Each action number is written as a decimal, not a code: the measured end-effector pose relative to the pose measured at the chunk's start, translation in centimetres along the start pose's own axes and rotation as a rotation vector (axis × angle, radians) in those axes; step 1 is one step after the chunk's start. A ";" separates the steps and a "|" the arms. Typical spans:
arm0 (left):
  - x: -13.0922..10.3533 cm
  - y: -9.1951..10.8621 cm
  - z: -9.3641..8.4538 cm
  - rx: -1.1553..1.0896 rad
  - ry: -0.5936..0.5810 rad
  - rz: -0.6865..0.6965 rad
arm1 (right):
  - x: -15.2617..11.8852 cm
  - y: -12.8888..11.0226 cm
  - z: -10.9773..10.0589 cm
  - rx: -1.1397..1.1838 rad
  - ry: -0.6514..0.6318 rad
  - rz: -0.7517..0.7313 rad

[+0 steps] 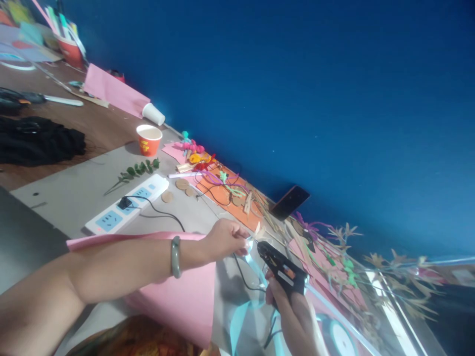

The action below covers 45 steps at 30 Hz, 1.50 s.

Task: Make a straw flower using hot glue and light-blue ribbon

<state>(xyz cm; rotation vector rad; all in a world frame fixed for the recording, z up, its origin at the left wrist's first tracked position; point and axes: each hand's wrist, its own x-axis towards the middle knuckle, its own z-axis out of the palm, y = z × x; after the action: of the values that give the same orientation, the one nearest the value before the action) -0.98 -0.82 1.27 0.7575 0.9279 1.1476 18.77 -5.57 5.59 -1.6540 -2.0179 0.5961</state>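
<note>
My left hand (228,239), with a jade-coloured bangle on its wrist, pinches the end of a light blue ribbon (255,267). A small pale piece shows beside its fingertips. My right hand (291,314) is wrapped round a black tool (284,269) that looks like a glue gun, its front end close to the left fingertips. Below the hands the ribbon hangs in loops. Under my left forearm lies a large sheet of pink paper (185,301).
A white power strip (128,205) with a black plug, a leafy sprig (135,172) and a red paper cup (149,141) stand left. Craft scraps cover orange paper (222,195) along the blue wall. A phone (290,202) leans there; dried stems (401,277) are right.
</note>
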 end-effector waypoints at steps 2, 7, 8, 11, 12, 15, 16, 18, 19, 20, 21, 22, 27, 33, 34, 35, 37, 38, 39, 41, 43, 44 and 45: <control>0.1 -0.1 0.0 -0.008 -0.003 0.002 | 0.1 0.1 -0.2 0.001 -0.047 0.018; 0.0 0.0 0.0 -0.025 0.006 -0.013 | 0.2 0.0 -0.8 -0.030 -0.087 0.008; 0.0 0.1 0.0 -0.023 0.005 -0.016 | 0.2 -0.1 -0.8 -0.034 -0.085 0.006; -0.1 0.2 0.0 -0.027 0.004 -0.031 | 0.2 -0.2 -0.8 -0.040 -0.066 -0.009; -0.1 0.2 0.0 -0.031 0.003 -0.034 | 0.2 -0.2 -0.8 -0.043 -0.061 -0.013; -0.2 0.2 0.0 -0.036 -0.006 -0.033 | 0.1 -0.3 -0.7 -0.060 -0.054 -0.009; -0.2 0.2 0.0 -0.031 -0.010 -0.031 | 0.1 -0.3 -0.7 -0.068 -0.056 -0.010; -0.2 0.3 -0.1 -0.016 -0.011 -0.032 | 0.1 -0.4 -0.8 -0.089 -0.064 -0.015; -0.1 0.3 -0.1 -0.012 -0.012 -0.033 | 0.1 -0.4 -0.8 -0.100 -0.067 -0.016; -0.1 0.3 -0.1 -0.014 -0.014 -0.032 | 0.1 -0.4 -0.8 -0.111 -0.071 -0.017; -0.1 0.3 -0.1 -0.020 -0.017 -0.031 | 0.1 -0.5 -0.8 -0.118 -0.073 -0.018; -0.1 0.3 -0.1 -0.027 -0.021 -0.030 | 0.1 -0.5 -0.8 -0.123 -0.074 -0.020; -0.1 0.3 -0.1 -0.017 -0.019 -0.023 | 0.2 -0.7 -0.8 -0.132 -0.060 -0.047; -0.1 0.3 -0.1 0.020 -0.013 -0.018 | 0.1 -0.8 -0.9 -0.150 -0.038 -0.050; -0.1 0.3 -0.1 0.023 -0.009 -0.021 | 0.1 -0.8 -0.9 -0.147 -0.036 -0.050; -0.1 0.3 -0.1 0.022 -0.005 -0.023 | 0.1 -0.8 -0.9 -0.142 -0.035 -0.055; -0.1 0.3 -0.1 0.008 -0.005 -0.023 | 0.1 -0.8 -0.9 -0.134 -0.035 -0.064; -0.1 0.4 -0.1 -0.001 -0.008 -0.020 | 0.1 -0.7 -0.9 -0.133 -0.035 -0.065; -0.1 0.4 0.0 -0.011 -0.011 -0.016 | 0.1 -0.7 -0.9 -0.134 -0.034 -0.063; -0.1 0.4 0.0 -0.028 -0.012 -0.005 | 0.1 -0.7 -0.9 -0.139 -0.035 -0.060; -0.2 0.4 0.1 -0.038 -0.004 -0.001 | 0.1 -0.7 -1.0 -0.142 -0.044 -0.061; -0.2 0.4 0.1 -0.037 0.001 -0.003 | 0.1 -0.8 -1.0 -0.145 -0.049 -0.061; -0.2 0.4 0.1 -0.031 0.002 -0.008 | 0.1 -0.8 -1.0 -0.148 -0.053 -0.062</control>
<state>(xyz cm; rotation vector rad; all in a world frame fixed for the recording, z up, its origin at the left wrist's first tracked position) -1.06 -0.89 1.68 0.7266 0.9119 1.1534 18.72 -5.58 6.89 -1.6677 -2.1899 0.4833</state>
